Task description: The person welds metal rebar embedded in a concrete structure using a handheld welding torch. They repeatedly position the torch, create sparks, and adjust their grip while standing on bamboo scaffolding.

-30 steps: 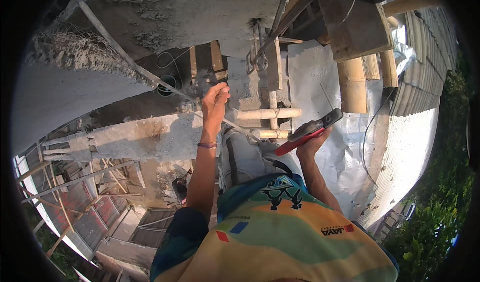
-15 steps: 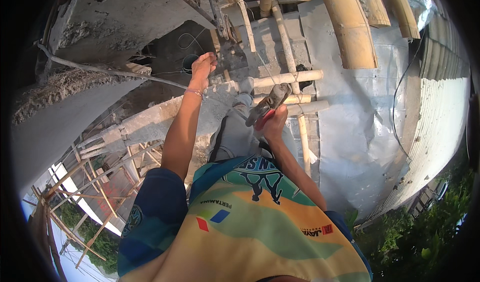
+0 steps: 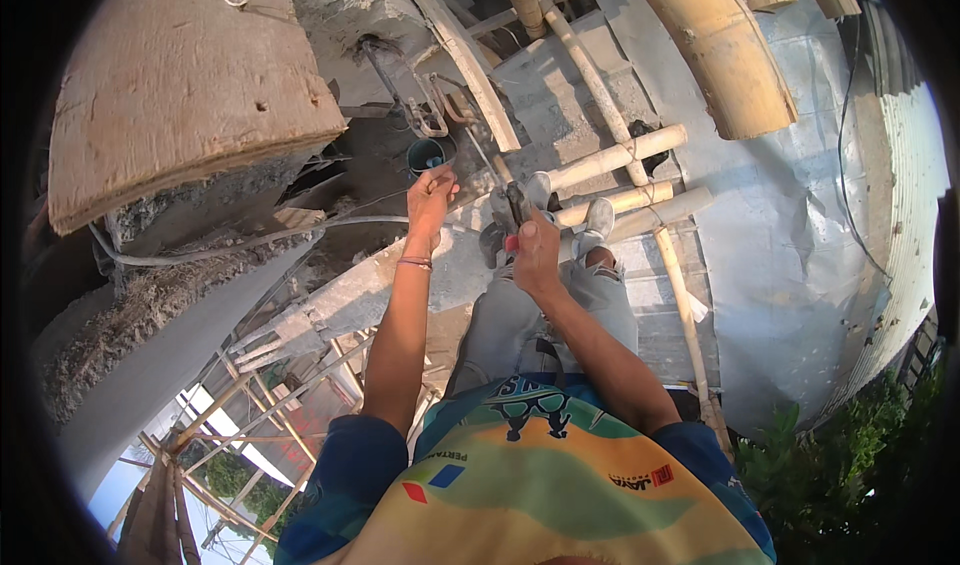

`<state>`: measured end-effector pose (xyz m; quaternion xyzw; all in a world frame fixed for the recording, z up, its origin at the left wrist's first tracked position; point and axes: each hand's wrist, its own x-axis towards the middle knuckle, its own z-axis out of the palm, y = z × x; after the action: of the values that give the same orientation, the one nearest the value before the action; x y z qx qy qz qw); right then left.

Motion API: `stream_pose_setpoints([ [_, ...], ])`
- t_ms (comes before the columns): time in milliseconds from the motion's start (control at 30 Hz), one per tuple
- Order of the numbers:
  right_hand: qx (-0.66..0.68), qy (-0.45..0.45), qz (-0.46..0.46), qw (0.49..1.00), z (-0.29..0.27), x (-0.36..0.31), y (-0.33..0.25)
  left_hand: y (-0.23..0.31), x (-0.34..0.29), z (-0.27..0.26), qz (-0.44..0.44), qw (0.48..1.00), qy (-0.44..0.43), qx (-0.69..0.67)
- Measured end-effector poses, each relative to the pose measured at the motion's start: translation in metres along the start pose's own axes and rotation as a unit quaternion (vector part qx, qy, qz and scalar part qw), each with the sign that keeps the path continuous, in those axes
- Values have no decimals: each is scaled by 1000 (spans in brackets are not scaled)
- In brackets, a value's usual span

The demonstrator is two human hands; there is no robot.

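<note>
Steadiness at the right wrist seems to be the main demand: the red-handled tool (image 3: 516, 207) appears to carry a thin rod (image 3: 486, 157) pointing forward and to the left, its far end close to the bent metal bars (image 3: 432, 115), so a small turn of the handle would swing that end widely. A firm grip, with the elbow tucked toward the body, would probably give the best control. The left hand (image 3: 430, 208) is safest off to the side of the rod's line, and the shoes (image 3: 600, 219) want solid footing near the lashed bamboo poles (image 3: 620, 157) before any lean forward.

As for pose, the right hand (image 3: 538, 253) is clamped around the tool's handle, holding it in front of the trousers (image 3: 500, 315), its forearm slanting inward from the lower right. The left arm reaches farther forward, nearly straight, its hand just beside a dark round container (image 3: 424, 153). Those fingers curl toward the thumb; whether they meet or pinch anything cannot be told. Nor is it clear whether the rod touches the bars.
</note>
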<state>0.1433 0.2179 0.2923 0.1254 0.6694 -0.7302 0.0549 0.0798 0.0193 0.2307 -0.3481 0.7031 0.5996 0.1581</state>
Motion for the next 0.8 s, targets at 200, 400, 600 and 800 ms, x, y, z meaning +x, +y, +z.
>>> stream_pose_setpoints([
  [200,79,0,11,997,26,17,43,-15,-12,-22,-17,999,5,-28],
  [400,105,12,10,994,49,32,64,2,47,-1,-72,989,-86,-96],
  [600,97,22,4,995,58,41,59,2,103,4,-70,938,-268,-206],
  [800,73,26,16,997,57,45,42,-14,130,6,-71,899,-328,-280],
])
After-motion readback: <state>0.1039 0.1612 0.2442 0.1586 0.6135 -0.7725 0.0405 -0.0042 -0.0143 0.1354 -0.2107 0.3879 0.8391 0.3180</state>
